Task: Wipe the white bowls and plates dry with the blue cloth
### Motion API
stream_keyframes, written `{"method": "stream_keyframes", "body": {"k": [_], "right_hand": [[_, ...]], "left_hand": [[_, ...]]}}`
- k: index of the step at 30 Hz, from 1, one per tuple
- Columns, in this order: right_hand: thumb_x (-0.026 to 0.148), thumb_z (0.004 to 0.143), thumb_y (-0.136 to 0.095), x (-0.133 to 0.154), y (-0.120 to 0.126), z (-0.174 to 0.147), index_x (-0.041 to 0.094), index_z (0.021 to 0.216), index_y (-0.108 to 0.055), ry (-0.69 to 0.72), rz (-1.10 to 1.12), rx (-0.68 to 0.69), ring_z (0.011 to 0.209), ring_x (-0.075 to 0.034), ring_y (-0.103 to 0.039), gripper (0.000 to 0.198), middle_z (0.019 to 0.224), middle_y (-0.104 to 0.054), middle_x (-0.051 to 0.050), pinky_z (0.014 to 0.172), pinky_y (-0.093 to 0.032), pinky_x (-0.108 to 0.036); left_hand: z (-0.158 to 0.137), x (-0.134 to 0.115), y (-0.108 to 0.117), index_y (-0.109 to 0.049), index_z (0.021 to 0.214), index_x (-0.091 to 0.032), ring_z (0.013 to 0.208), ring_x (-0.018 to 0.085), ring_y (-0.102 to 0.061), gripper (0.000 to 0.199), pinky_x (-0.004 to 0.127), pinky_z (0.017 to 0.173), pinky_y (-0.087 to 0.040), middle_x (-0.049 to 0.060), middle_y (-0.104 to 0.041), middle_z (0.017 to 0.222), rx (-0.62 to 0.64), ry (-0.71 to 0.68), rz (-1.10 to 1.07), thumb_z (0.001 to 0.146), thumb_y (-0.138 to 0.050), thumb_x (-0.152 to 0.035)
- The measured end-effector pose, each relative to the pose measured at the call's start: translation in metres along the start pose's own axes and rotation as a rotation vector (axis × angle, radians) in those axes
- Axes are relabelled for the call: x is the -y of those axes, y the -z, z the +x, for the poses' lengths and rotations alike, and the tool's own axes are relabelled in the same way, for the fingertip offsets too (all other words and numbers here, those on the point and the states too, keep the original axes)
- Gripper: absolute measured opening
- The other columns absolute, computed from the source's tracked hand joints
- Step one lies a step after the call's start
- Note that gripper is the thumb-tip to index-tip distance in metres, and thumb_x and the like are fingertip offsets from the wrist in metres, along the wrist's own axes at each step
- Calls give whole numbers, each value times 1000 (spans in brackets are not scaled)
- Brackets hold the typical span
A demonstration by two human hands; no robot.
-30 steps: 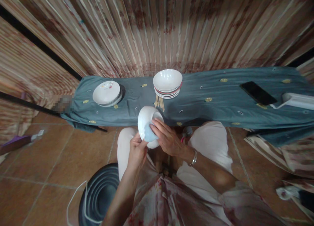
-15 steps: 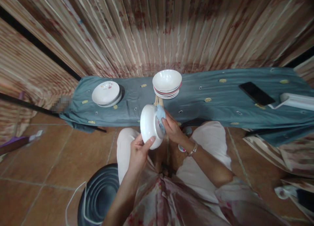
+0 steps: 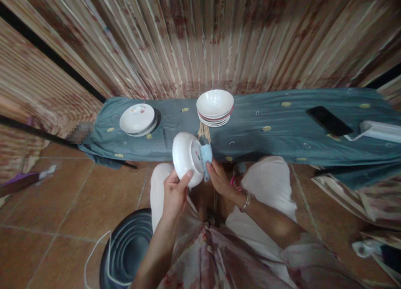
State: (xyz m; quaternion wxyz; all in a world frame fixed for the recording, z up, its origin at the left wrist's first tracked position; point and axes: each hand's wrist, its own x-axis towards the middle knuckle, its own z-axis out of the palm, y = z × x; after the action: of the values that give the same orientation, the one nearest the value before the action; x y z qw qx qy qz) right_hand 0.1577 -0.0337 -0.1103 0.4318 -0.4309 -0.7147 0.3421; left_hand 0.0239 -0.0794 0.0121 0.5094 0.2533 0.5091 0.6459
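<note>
A white bowl (image 3: 183,157) is tipped on its side above my lap, its footed base turned to the right. My left hand (image 3: 176,193) grips its lower rim, thumb on the outer wall. In my right hand (image 3: 219,178) is a light blue cloth (image 3: 206,155), held beside the bowl's base; whether it touches the base I cannot tell. Behind the bowl, several wooden chopsticks (image 3: 204,131) lie on the covered table, their far ends under or behind a stack of white bowls (image 3: 215,105).
A stack of white plates (image 3: 138,118) stands on the left of the teal tablecloth (image 3: 250,130). To the right lie a black phone (image 3: 329,120) and a white object (image 3: 380,131). A dark bucket (image 3: 125,247) with a white handle is on the tiled floor at my left.
The bowl has shifted slightly left in my left hand. My right hand with the cloth has moved down and away from the base, uncovering the mark on it.
</note>
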Motion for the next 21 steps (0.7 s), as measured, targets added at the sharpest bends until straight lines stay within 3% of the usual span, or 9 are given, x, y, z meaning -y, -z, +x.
{"method": "stream_keyframes", "body": {"k": [3,6,9,14,21], "right_hand": [[47,101,-29,15,-2,-5,28,144,-42,-4,17,12,135,-23,-47,49,140,-57,-6,115,-38,-44],[39,102,-27,37,1,-5,26,152,-28,-23,17,-2,139,-22,-42,51,146,-50,-7,117,-35,-45],[31,102,-30,51,5,-6,25,156,-13,43,-11,31,146,-21,-31,57,156,-36,-7,119,-32,-44],[20,99,-31,55,9,-9,24,157,4,197,-89,89,150,-23,-18,67,165,-10,-7,121,-29,-45],[15,96,-35,58,12,-2,21,156,7,341,-178,81,150,-25,-17,73,165,-6,-10,120,-32,-47]], "left_hand": [[3,-1,-1,-75,89,-17,71,16,-67,35,26,69,-52,1,-74,76,-4,-9,-4,58,-86,-30],[6,-2,-2,-74,86,-18,70,15,-67,34,25,69,-52,0,-74,75,0,-17,-9,58,-86,-31],[7,-2,-4,-74,84,-17,68,14,-67,33,24,68,-51,0,-75,75,-14,-11,-20,56,-87,-31],[8,-3,-5,-75,84,-17,68,13,-67,35,23,69,-51,0,-75,78,-42,0,-44,53,-88,-28],[6,1,-5,-74,87,-17,73,18,-70,39,28,72,-53,2,-76,76,0,45,-20,54,-88,-32]]}}
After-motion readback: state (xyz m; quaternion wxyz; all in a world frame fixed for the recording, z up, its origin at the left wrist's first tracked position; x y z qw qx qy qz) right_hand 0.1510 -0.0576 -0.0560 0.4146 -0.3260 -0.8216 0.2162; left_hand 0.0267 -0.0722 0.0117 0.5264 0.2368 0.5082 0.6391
